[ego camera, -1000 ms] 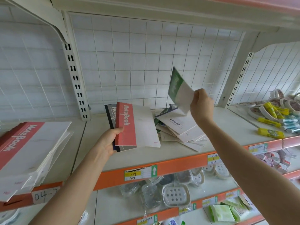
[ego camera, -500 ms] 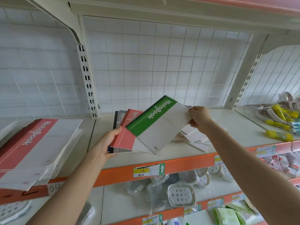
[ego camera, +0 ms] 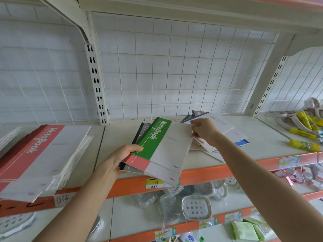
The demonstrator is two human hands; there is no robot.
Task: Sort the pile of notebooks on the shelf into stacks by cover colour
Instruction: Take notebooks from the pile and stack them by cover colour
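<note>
Fingers of the right hand [ego camera: 205, 131] pinch the far corner of the green notebook [ego camera: 164, 144], which lies on top of the bundle [ego camera: 139, 163] that the left hand [ego camera: 115, 161] grips at the shelf [ego camera: 262, 145] edge. Looks like mid-gathering to me. Next up: let go and pick another from the loose pile [ego camera: 232, 131].

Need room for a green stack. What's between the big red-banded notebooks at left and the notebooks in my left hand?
Head view: only bare cream shelf board between the big red-banded notebooks and the notebook bundle in the left hand.
</note>
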